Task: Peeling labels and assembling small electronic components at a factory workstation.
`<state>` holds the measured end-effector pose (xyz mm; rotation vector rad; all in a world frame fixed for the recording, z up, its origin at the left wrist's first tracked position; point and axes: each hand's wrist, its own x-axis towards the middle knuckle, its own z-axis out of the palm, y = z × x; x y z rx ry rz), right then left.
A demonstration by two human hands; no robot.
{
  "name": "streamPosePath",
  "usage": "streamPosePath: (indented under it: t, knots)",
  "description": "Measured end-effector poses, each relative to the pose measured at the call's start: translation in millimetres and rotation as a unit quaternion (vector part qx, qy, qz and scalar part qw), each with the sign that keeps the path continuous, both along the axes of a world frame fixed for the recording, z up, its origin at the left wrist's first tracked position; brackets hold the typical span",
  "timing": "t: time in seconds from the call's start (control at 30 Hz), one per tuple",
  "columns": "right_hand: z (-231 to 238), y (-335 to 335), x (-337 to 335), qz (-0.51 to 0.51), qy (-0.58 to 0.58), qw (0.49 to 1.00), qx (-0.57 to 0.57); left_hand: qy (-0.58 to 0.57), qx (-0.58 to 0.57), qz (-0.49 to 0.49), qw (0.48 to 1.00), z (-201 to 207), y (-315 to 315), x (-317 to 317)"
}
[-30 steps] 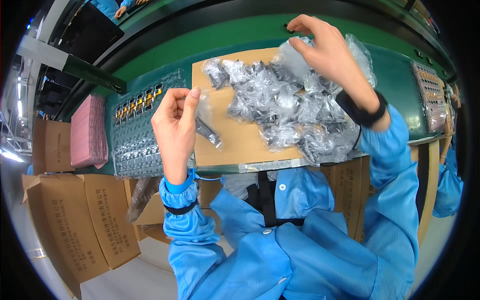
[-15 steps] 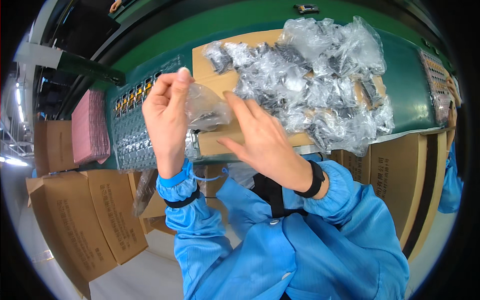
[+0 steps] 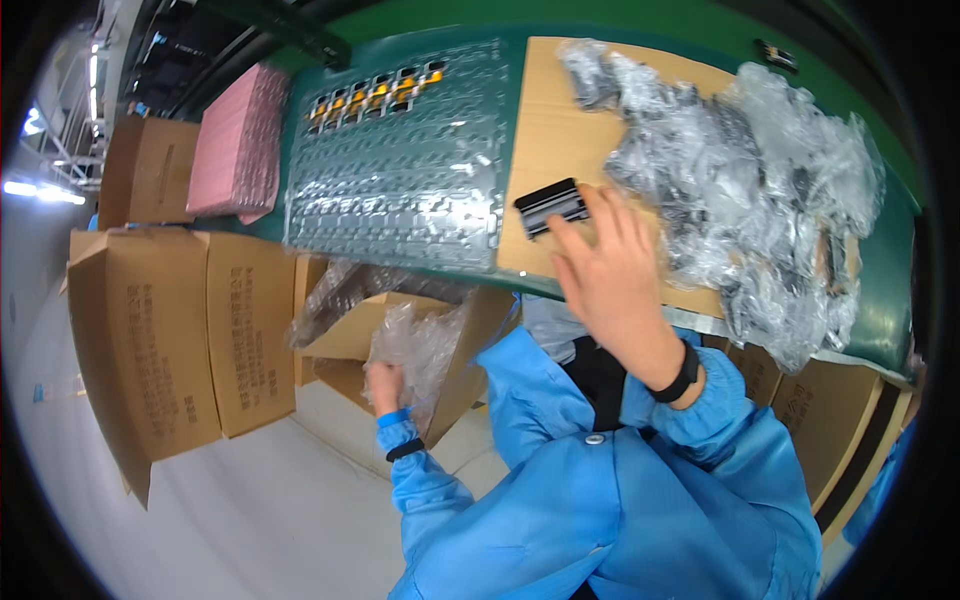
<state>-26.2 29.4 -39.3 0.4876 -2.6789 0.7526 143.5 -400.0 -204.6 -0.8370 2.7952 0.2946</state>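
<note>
On the brown cardboard sheet (image 3: 560, 110) lies a small flat rectangular part (image 3: 550, 207), black with a silvery band. My right hand (image 3: 615, 275) grips its right end between the fingers, the hand reaching over the table's front edge. Lower down to the left, my left hand (image 3: 385, 385) is closed on a crumpled clear plastic bag (image 3: 415, 345), at the mouth of an open cardboard box (image 3: 465, 355) below the table. Right of the part, many dark parts in clear bags (image 3: 700, 160) are heaped on the sheet.
A clear plastic tray (image 3: 400, 190) with rows of pockets lies left of the sheet, several black and yellow parts (image 3: 375, 100) in its far rows. Beyond it stands a pink bubble-wrap stack (image 3: 238, 145). Large cartons (image 3: 150, 340) are at the left, and a dark part (image 3: 777, 55) lies far right.
My left hand has gone from above the table down to the box with the clear bag. The black and silver part is now out on the sheet under my right hand. The view has shifted left.
</note>
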Motion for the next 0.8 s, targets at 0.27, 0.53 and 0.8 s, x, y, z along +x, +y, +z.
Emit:
streamPosePath:
  t: [0.27,0.53,0.8]
  knots:
    - [-29,16,1,-0.026,0.047,0.995,-0.084,0.282,0.124,-0.056,0.95,188,112,-115]
    - [-18,18,5,-0.002,0.066,0.988,-0.136,0.301,0.029,-0.317,0.899,203,175,-321]
    - [-10,31,-7,0.015,0.037,0.96,-0.279,0.196,-0.176,-0.203,0.943,172,185,-372]
